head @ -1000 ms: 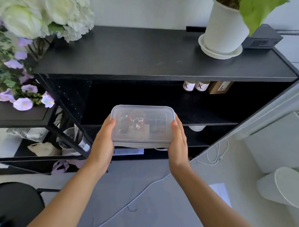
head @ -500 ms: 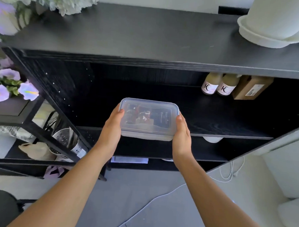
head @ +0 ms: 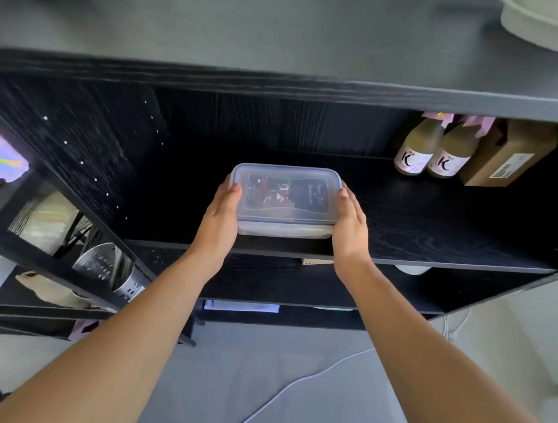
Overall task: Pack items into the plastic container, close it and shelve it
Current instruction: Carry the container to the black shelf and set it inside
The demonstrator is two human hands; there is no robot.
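A clear plastic container (head: 286, 199) with its lid on holds dark packets and sits at the front of the black middle shelf (head: 430, 230). My left hand (head: 221, 221) grips its left side, thumb on the lid edge. My right hand (head: 350, 224) grips its right side in the same way. The container's base looks level with the shelf board; whether it rests on the board cannot be told.
Two pale bottles (head: 432, 151) and a brown cardboard box (head: 507, 154) stand at the shelf's back right. A white pot saucer (head: 541, 24) sits on the top board. A metal perforated holder (head: 109, 268) stands in the rack at left. A white cable (head: 296, 381) crosses the floor.
Both hands have carried the container forward and into the middle shelf opening. The view has closed in on the shelf unit.
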